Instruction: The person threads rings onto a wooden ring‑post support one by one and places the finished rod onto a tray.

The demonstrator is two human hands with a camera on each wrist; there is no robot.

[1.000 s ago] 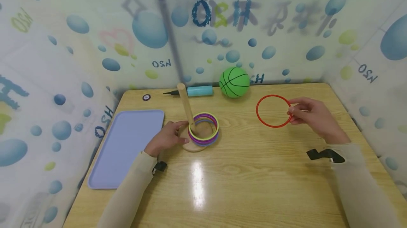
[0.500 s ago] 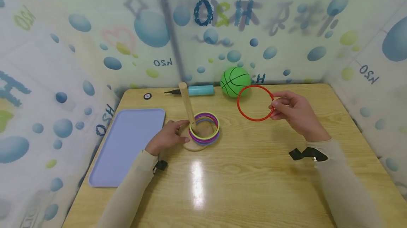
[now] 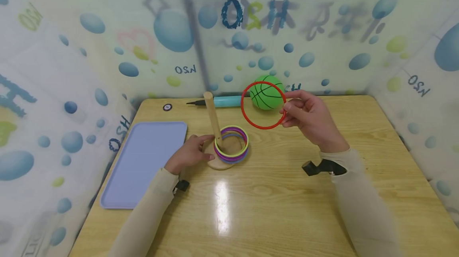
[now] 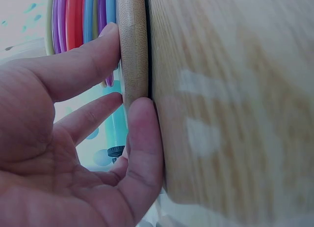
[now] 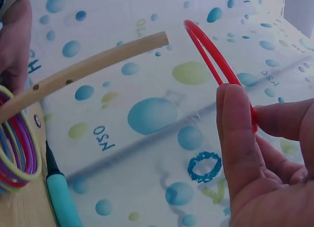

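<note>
My right hand [image 3: 308, 117] pinches a red ring [image 3: 263, 128] by its right side, between thumb and fingers. It is raised above the table, overlapping the green ball in the head view. In the right wrist view the ring [image 5: 211, 47] appears close to the tip of a wooden peg [image 5: 117, 55]. This peg [image 3: 212, 117] stands on a round wooden base [image 3: 218, 164]. Several coloured rings [image 3: 247, 145], yellow uppermost, are stacked around its foot. My left hand [image 3: 190, 155] holds the base at its left edge, thumb and fingertips against the wood [image 4: 133, 50].
A lilac tray [image 3: 143, 165] lies at the left. Along the back are a turquoise hand pump [image 3: 227, 101] with a black nozzle, a green ball [image 3: 267, 93] and a small dark round disc [image 3: 167, 107]. A patterned curtain [image 3: 308, 18] encloses the table.
My right hand has carried the red ring leftward and upward, from the right side of the table toward the peg. The left hand has stayed on the base.
</note>
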